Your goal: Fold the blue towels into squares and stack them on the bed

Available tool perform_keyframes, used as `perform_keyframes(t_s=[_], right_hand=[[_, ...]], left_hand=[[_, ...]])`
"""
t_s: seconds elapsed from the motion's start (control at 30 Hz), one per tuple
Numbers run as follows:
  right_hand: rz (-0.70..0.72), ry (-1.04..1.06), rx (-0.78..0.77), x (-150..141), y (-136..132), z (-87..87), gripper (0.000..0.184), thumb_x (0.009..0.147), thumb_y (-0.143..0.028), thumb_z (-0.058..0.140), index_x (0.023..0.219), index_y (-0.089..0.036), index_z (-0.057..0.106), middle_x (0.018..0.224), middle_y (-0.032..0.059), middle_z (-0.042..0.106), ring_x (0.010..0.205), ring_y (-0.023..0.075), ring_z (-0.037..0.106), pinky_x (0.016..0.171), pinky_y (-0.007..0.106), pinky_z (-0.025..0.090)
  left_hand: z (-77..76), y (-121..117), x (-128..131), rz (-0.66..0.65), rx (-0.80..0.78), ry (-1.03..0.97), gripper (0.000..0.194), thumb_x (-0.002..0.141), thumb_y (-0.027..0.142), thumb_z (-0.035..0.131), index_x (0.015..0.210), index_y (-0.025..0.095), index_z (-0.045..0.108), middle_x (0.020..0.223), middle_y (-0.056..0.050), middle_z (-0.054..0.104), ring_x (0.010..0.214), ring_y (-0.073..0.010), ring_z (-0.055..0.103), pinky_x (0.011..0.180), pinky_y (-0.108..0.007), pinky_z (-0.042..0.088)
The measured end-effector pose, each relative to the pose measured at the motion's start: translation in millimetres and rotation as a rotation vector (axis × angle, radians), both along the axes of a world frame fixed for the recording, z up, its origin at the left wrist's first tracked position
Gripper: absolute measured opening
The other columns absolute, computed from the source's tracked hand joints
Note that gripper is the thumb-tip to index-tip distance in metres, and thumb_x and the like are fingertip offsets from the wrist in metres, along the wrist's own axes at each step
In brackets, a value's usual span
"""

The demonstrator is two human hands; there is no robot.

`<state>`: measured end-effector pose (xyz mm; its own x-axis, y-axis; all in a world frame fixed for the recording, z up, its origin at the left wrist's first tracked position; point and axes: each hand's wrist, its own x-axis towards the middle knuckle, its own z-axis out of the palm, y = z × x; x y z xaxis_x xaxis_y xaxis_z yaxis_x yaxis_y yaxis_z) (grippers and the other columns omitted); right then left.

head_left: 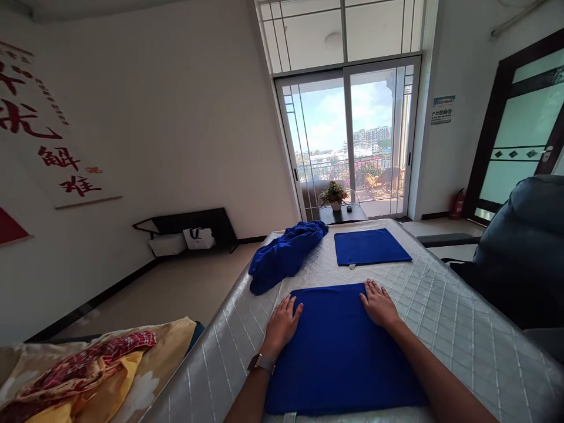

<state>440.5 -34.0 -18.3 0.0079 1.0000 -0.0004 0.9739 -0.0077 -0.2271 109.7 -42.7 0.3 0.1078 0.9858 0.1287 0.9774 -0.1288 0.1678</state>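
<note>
A blue cloth [335,346], flat and roughly rectangular, lies in front of me on a silver quilted surface [440,305]. My left hand [283,322] rests flat on its left edge near the far corner, fingers stretched out, a watch on the wrist. At the far right corner, my right hand [379,302] lies flat with fingers extended. Neither hand grips anything. Beyond them is a second flat blue cloth [370,247] with a small white tag at its near edge. A crumpled blue cloth [288,255] is heaped to its left.
Patterned red and yellow fabrics [97,370] lie at the lower left. A dark armchair [524,252] stands on the right. Past the far end is a small black table [343,216] with a potted plant [335,195], before sliding glass doors [317,135].
</note>
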Motion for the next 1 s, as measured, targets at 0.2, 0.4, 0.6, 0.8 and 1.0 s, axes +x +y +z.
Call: perform_keyframes(t_s=[0.2,0.4,0.6,0.8,1.0], right_hand=[[0.000,0.012,-0.006,1,3,-1.9,0.070,0.101,-0.045,0.015,0.160,-0.008,0.020,0.168,0.0067,0.016,0.155,0.0190,0.009,0.124,0.041,0.005],[0.011,-0.011,0.020,1,3,-4.1,0.070,0.101,-0.044,0.017,0.160,-0.007,0.020,0.167,0.0074,0.017,0.155,0.0201,0.011,0.124,0.042,0.008],[0.031,-0.022,0.023,3,2,-3.4,0.069,0.101,-0.044,0.016,0.160,-0.007,0.021,0.167,0.0073,0.018,0.155,0.0203,0.012,0.124,0.042,0.008],[0.015,-0.047,-0.004,1,5,-4.8,0.069,0.101,-0.044,0.015,0.160,-0.008,0.019,0.167,0.0057,0.016,0.155,0.0188,0.010,0.125,0.042,0.007],[0.028,-0.046,-0.016,3,6,-3.9,0.068,0.102,-0.044,0.017,0.160,-0.009,0.020,0.167,0.0056,0.015,0.155,0.0190,0.009,0.125,0.043,0.008]], left_hand=[[11.3,5,44,-0.117,0.160,0.032,0.060,0.105,0.051,0.024,0.144,0.014,0.051,0.156,-0.013,0.047,0.148,-0.0242,0.037,0.122,-0.043,0.030],[5.2,20,142,-0.375,0.151,0.012,0.058,0.105,0.051,0.026,0.146,0.018,0.050,0.156,-0.013,0.046,0.147,-0.0258,0.037,0.121,-0.046,0.032],[-8.3,30,146,-0.273,0.053,0.000,0.064,0.103,0.059,0.024,0.151,0.023,0.045,0.159,-0.010,0.042,0.150,-0.0264,0.032,0.124,-0.047,0.025],[-7.7,34,41,-0.046,-0.008,0.043,0.073,0.101,0.062,0.022,0.156,0.015,0.036,0.164,-0.013,0.031,0.153,-0.0283,0.024,0.125,-0.048,0.020],[-12.1,32,4,0.026,-0.026,0.065,0.080,0.100,0.063,0.017,0.158,0.008,0.027,0.166,-0.013,0.024,0.154,-0.0257,0.021,0.125,-0.046,0.019]])
